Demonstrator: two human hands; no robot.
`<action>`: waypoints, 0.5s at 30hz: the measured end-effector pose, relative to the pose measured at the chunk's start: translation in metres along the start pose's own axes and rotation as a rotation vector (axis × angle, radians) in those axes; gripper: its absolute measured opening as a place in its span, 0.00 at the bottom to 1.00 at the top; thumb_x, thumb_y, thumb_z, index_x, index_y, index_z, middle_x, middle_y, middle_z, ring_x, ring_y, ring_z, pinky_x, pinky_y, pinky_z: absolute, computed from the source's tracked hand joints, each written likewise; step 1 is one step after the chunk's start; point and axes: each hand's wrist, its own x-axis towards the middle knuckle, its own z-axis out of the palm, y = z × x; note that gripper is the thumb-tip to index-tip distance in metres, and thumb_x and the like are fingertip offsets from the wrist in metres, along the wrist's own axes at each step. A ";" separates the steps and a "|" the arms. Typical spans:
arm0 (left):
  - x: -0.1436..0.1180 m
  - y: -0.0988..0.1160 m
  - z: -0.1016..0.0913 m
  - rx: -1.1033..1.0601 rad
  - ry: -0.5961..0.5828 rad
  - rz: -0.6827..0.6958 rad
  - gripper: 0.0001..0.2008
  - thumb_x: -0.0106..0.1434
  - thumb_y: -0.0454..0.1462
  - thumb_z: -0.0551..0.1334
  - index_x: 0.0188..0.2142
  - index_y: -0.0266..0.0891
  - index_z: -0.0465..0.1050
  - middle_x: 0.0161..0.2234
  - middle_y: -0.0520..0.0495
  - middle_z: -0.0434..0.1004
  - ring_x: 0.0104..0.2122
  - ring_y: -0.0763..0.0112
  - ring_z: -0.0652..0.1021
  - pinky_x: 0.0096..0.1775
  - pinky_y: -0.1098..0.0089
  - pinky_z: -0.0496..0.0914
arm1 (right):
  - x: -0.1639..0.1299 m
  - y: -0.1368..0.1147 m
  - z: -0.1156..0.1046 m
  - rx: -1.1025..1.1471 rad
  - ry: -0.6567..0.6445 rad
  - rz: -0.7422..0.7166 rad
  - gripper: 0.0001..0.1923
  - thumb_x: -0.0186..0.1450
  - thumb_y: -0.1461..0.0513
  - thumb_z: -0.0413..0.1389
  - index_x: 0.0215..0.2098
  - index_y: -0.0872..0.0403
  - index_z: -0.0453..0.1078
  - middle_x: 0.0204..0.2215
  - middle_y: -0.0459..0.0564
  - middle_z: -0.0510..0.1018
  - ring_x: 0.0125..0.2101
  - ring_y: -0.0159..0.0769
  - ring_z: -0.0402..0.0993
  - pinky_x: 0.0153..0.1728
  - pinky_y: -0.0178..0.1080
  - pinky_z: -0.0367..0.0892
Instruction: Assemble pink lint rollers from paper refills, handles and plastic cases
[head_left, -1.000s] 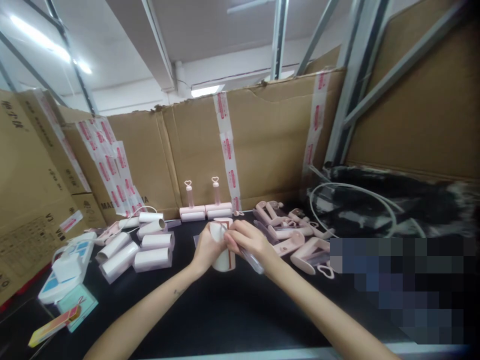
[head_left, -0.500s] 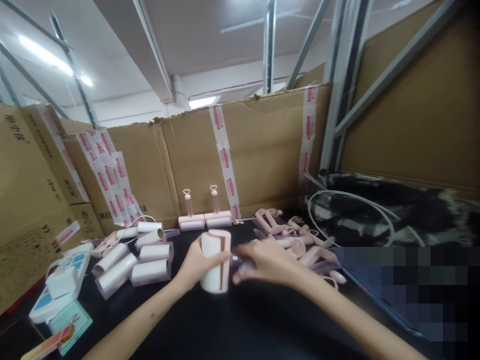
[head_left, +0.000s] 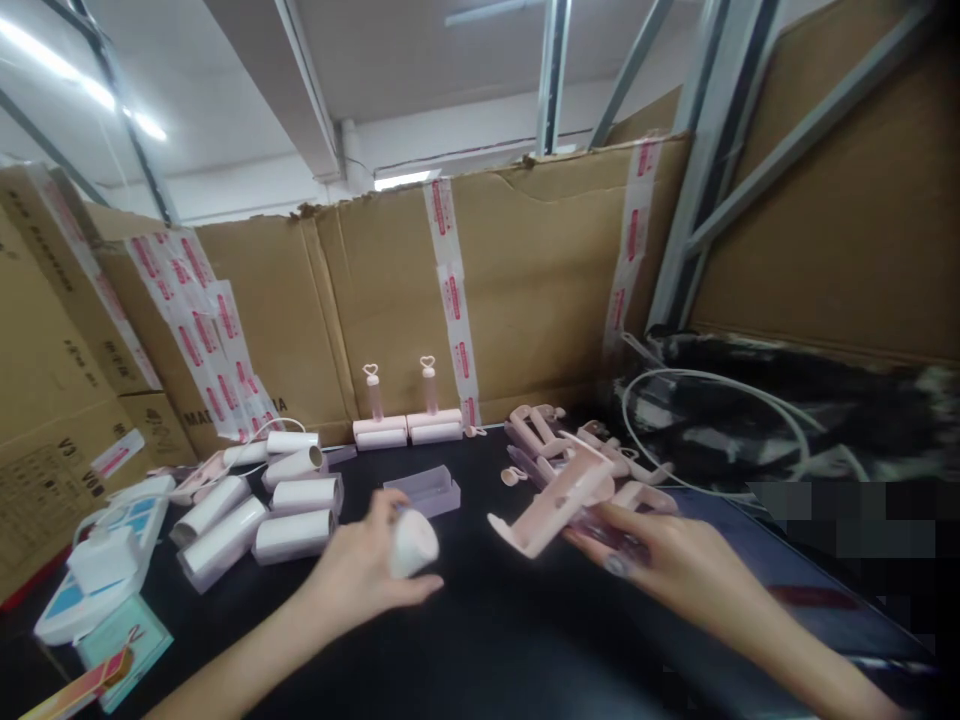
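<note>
A black worktop [head_left: 480,640] walled in by taped cardboard boxes [head_left: 525,290] serves as the bench here. Just above it, the left hand [head_left: 360,575] is wrapped around a white paper roll [head_left: 412,542], fingers curled over its side with the end of the roll turned toward the right. Close beside it, but not touching, the right hand [head_left: 675,565] grips a pink roller handle [head_left: 555,495] by its stem, the wide end aimed at the roll. To seat the roll well, it looks wise to line the roll's open core squarely with the handle's holder and slide it straight — a skewed push could crush the paper edge. Further out lie a clear cover [head_left: 422,491] behind the roll, a stack of spare rolls [head_left: 262,505] to the left, a heap of pink handles [head_left: 570,450] to the right, and two finished rollers [head_left: 409,420] standing by the cardboard.
</note>
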 end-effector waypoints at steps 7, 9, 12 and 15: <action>0.042 -0.005 0.041 -0.075 -0.237 0.296 0.49 0.40 0.48 0.71 0.58 0.36 0.53 0.57 0.32 0.59 0.57 0.47 0.62 0.55 0.51 0.60 | 0.003 -0.031 0.001 -0.238 -0.305 -0.226 0.12 0.62 0.56 0.53 0.24 0.52 0.70 0.17 0.47 0.77 0.15 0.36 0.72 0.16 0.34 0.56; 0.038 0.009 0.026 -0.334 -0.376 0.314 0.53 0.38 0.47 0.72 0.59 0.39 0.49 0.57 0.34 0.59 0.57 0.51 0.63 0.55 0.54 0.60 | 0.001 -0.043 -0.003 -0.281 -0.277 -0.351 0.13 0.62 0.57 0.53 0.21 0.52 0.67 0.14 0.46 0.74 0.14 0.35 0.71 0.16 0.34 0.55; 0.024 0.040 0.017 -0.640 -0.630 0.278 0.50 0.39 0.47 0.73 0.58 0.40 0.52 0.45 0.43 0.72 0.48 0.57 0.72 0.49 0.59 0.67 | -0.004 -0.068 -0.006 -0.336 -0.244 -0.535 0.10 0.60 0.61 0.54 0.21 0.52 0.65 0.14 0.45 0.72 0.14 0.36 0.69 0.16 0.36 0.55; 0.003 0.061 0.027 -0.748 -0.610 0.175 0.37 0.46 0.47 0.70 0.54 0.41 0.61 0.32 0.50 0.75 0.40 0.61 0.76 0.44 0.62 0.69 | -0.020 -0.086 -0.004 -0.326 -0.256 -0.619 0.06 0.60 0.64 0.53 0.24 0.53 0.65 0.17 0.45 0.73 0.16 0.33 0.68 0.18 0.35 0.58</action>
